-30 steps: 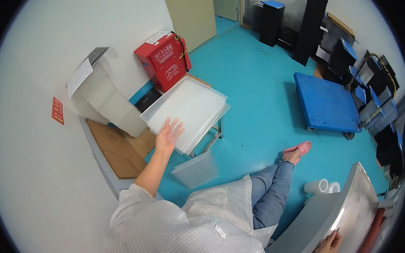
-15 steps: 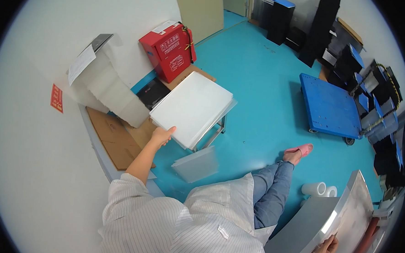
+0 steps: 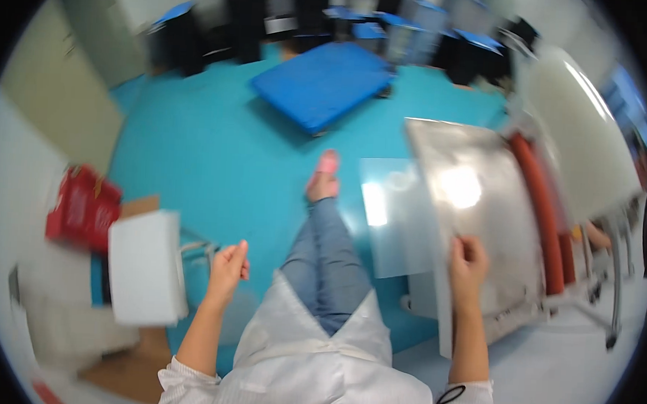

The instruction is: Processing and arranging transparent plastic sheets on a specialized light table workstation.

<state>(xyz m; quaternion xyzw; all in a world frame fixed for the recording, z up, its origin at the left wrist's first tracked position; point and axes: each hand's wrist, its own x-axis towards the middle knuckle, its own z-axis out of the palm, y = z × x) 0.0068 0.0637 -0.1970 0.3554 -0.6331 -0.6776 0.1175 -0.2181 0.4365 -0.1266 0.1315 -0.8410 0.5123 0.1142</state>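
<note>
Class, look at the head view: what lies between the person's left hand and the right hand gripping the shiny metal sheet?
Between the left hand and the right hand on the metal sheet lie the person's jeans-clad leg and part of a clear plastic sheet.
</note>
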